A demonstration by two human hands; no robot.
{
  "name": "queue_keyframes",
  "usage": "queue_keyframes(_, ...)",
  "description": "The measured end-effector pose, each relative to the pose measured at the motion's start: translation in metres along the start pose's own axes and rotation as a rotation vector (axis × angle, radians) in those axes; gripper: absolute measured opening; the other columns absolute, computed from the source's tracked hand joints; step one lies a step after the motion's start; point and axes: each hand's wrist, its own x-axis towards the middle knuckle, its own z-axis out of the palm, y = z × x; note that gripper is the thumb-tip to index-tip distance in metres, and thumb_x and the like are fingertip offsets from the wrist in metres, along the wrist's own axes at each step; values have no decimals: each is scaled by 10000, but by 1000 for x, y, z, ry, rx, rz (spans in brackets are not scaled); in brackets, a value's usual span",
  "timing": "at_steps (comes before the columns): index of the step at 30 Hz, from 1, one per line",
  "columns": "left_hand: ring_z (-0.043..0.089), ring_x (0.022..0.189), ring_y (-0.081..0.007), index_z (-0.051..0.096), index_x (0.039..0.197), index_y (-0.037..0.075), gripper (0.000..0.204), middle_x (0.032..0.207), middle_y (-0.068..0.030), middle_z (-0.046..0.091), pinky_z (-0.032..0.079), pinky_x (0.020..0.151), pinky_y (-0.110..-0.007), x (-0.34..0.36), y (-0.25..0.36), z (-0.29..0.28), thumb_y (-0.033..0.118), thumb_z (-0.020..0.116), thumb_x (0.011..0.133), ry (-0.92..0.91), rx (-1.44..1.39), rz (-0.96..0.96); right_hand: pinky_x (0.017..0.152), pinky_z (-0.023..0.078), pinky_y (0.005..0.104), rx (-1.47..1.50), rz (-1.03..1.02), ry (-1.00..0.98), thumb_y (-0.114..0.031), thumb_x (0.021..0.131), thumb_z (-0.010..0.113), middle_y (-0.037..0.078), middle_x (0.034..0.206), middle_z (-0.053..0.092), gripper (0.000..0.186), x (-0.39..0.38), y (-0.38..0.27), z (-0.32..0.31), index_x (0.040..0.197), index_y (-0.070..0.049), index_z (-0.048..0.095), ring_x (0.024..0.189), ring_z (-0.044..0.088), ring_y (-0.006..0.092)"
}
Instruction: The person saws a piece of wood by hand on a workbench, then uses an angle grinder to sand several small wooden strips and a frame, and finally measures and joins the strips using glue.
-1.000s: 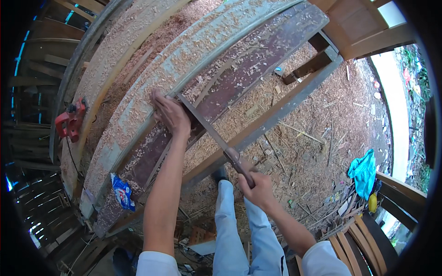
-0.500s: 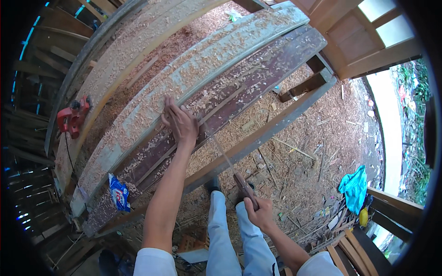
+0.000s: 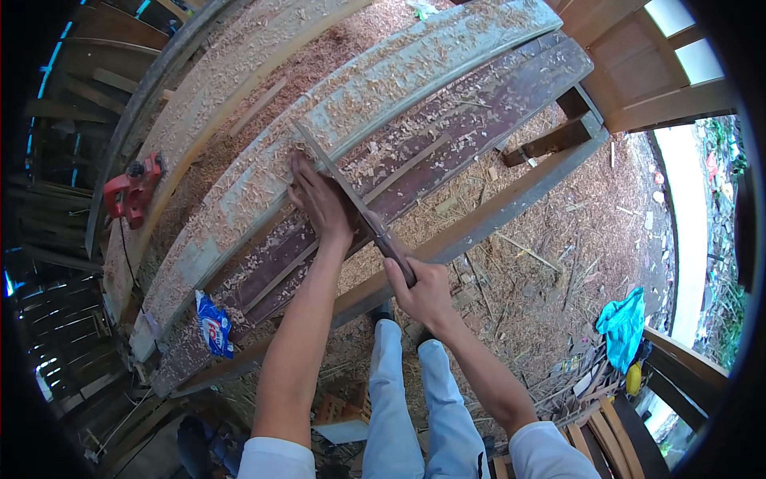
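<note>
The right hand (image 3: 425, 297) is clamped on the handle of a long-bladed tool (image 3: 351, 195), which slants far and left over the pale, shaving-strewn plank (image 3: 415, 76). The left hand (image 3: 323, 203) lies at that plank's near edge, left of the blade; whether it grips anything is hard to tell.

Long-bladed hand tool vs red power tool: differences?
The long-bladed hand tool is in the right hand's grip; the red power tool sits unheld.
The hand tool is narrow; the power tool is blocky.
The power tool has a dark cord; the hand tool shows none.
Both are near shavings-strewn boards.
</note>
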Motion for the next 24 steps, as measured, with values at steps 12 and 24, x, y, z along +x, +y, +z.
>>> queue_keyframes(12,239,1407,-213,258,1405,50,487,1495,-100,269,171,1108,-488,0,-5,6,19,391,938,-71,100,-50,448,403,395,-65,35,-59,-282,892,616,162,490,509,362,1,8,-1,670,5,627,422,522,325)
queue_keyframes(24,311,1357,-313,311,1332,12,412,1409,-202,359,220,1078,-521,4,4,-1,66,370,928,21,42,-1,440,387,402,-91,205,-115,-174,832,652,151,508,499,275,-150,42,-68,621,-19,566,418,502,319)
